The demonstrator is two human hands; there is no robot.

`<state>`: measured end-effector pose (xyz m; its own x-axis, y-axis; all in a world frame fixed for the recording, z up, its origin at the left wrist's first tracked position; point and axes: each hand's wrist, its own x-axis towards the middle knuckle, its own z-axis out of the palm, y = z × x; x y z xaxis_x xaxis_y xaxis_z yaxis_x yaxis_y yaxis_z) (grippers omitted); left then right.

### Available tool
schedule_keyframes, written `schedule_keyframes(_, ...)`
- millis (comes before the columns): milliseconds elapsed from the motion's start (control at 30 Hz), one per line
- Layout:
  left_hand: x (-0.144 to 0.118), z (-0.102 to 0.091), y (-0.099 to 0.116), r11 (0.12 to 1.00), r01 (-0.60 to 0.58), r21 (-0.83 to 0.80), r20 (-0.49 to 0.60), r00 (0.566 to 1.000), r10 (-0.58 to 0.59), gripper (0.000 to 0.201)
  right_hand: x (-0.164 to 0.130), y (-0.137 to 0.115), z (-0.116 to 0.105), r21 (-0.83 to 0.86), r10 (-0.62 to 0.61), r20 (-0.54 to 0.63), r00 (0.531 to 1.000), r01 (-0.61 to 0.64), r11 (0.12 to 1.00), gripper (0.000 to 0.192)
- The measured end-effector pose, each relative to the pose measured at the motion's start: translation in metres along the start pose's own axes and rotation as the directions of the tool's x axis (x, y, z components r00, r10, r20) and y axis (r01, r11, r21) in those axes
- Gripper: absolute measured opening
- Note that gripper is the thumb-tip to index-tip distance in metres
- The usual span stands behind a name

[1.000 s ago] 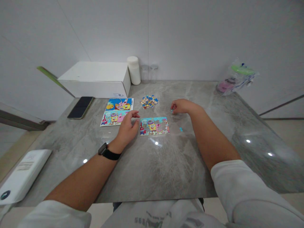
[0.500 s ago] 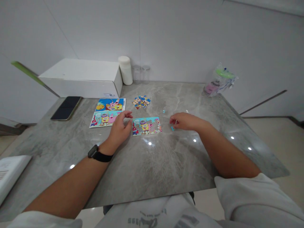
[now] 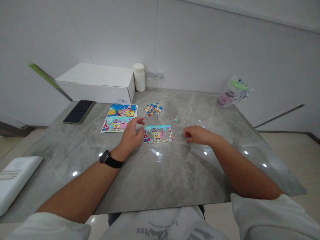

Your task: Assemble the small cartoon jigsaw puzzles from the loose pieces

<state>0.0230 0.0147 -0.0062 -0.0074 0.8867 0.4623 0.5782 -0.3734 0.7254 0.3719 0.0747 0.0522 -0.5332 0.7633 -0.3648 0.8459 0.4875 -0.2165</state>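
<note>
Left hand [image 3: 132,133] half-open, loosely curved; right hand [image 3: 197,134] curled, fingertips [image 3: 185,130] pinched.

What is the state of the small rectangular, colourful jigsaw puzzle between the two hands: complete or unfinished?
Unfinished: the small colourful jigsaw puzzle shows grey gaps interrupting its printed picture, most clearly towards its right side.

Head-worn view, forward and down

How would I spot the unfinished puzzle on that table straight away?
On the grey table, find the person's left hand, with a black watch at the wrist. Just right of that hand lies a small, bright puzzle. Unlike the similar printed sheet on the hand's other side, its picture has greyish gaps.
</note>
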Motion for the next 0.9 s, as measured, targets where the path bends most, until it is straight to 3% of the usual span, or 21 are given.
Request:
schedule_keyframes(100, 0.000, 0.000, -0.001, 1.000, -0.007, -0.004, -0.008, 1.000, 0.007, 0.038, 0.000, -0.001, -0.009, 0.105, -0.026, -0.034, 0.999, 0.029, 0.994, 0.018)
schedule_keyframes(267, 0.000, 0.001, 0.000, 1.000, -0.007, -0.013, -0.015, 1.000, 0.007, 0.036, 0.012, -0.018, -0.025, 0.361, -0.055, -0.223, 0.973, 0.135, 0.923, 0.015)
schedule_keyframes(367, 0.000, 0.000, 0.002, 1.000, -0.016, -0.010, -0.012, 1.000, 0.016, 0.036, 0.024, -0.033, -0.027, 0.496, -0.056, -0.336, 0.940, 0.227, 0.838, 0.017)
schedule_keyframes(500, 0.000, -0.001, 0.004, 1.000, -0.016, -0.003, -0.002, 1.000, 0.016, 0.036, 0.042, -0.053, -0.015, 0.591, 0.032, -0.498, 0.867, 0.312, 0.744, 0.018)
schedule_keyframes(733, 0.001, -0.002, 0.010, 0.998, -0.062, 0.032, 0.095, 0.994, 0.059, 0.016, 0.063, -0.079, 0.031, 0.861, 0.074, -0.370, 0.926, 0.312, 0.401, 0.033)
schedule_keyframes(900, -0.001, 0.001, 0.018, 0.996, -0.084, 0.027, 0.161, 0.984, 0.078, 0.015, 0.061, -0.087, 0.046, 0.901, 0.070, -0.357, 0.932, 0.323, 0.289, 0.034)
